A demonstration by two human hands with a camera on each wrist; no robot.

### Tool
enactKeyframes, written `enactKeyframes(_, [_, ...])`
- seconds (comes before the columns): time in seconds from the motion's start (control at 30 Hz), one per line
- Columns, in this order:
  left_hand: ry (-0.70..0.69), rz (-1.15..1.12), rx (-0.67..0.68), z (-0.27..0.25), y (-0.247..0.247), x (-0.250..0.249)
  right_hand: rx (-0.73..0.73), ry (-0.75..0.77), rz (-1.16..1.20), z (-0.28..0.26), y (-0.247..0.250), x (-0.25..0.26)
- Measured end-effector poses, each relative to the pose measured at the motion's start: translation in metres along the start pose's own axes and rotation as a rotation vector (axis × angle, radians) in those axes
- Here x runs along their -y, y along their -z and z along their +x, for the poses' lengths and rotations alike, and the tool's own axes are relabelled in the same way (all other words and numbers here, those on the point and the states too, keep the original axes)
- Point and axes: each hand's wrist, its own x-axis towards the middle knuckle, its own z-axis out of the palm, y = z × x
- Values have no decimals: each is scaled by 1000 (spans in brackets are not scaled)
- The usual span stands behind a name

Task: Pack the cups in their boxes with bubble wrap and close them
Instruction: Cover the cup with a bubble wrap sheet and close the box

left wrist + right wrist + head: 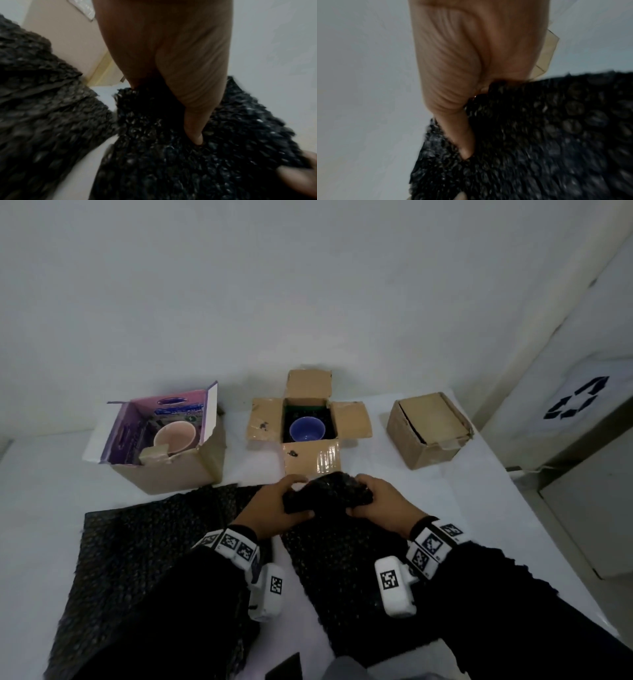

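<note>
Bare desk point(239, 470) shows between the 3 boxes. The middle box point(310, 419) is open on top, flaps spread, blue cup point(307, 429) inside.

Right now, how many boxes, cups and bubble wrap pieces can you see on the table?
Boxes: 3 (purple-lined box, open middle box, shut right box)
Cups: 2 (pink cup, blue cup)
Bubble wrap: 2 (flat sheet, gripped sheet)
Total: 7

Glossy black bubble wrap point(329, 491), matt cardboard boxes point(428, 433)
</note>
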Motion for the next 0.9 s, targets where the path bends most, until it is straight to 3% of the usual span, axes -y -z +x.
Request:
enactKeyframes(0.13, [-39, 182, -56, 7, 33, -28, -10, 28, 202, 3, 26, 39])
enactKeyframes(0.23, [-59, 234, -14, 16, 71, -53, -134, 111, -67, 16, 49, 69])
enactKeyframes(0.33, [29, 346, -8, 28, 114, -74, -265, 134, -340, 31, 75, 101])
enactKeyframes(0.43, [72, 409, -139, 39, 147, -96, -337, 124, -395, 42, 94, 136])
enactKeyframes(0.5, [48, 397, -241, 46, 161, -110, -354, 125, -277, 51, 99, 156])
enactKeyframes(0.57, [-10, 244, -330, 53, 170, -121, -421, 146, -110, 61, 103, 172])
enactKeyframes(0.63, [-106, 108, -427, 62, 176, -127, -487, 224, -110, 71, 108, 184])
enactKeyframes(0.8, [-474, 182, -754, 76, 182, -126, -687, 564, -177, 80, 112, 201])
enactKeyframes(0.9, [-607, 175, -902, 76, 173, -124, -794, 748, -207, 86, 103, 190])
